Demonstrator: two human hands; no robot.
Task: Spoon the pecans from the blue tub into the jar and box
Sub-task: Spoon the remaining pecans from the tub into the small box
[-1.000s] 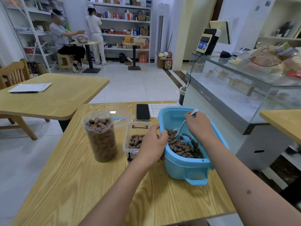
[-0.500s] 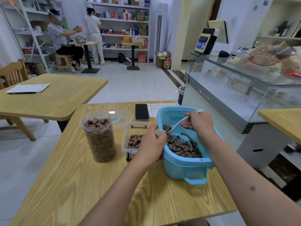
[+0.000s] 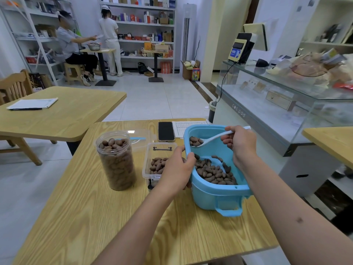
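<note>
On the counter (image 3: 114,217) before us, seen from the head camera, our left hand (image 3: 176,172) grips the near-left rim of the blue tub (image 3: 215,196), fingers curled over its edge. Our right hand (image 3: 241,143) pinches the handle of the white spoon (image 3: 212,139), whose bowl carries a few pecans (image 3: 194,141) above the tub's far corner. We judge the jar (image 3: 116,161) full; the box (image 3: 159,163), just beside the tub, is partly filled. Next we carry the level spoon leftward over the box and tip it.
</note>
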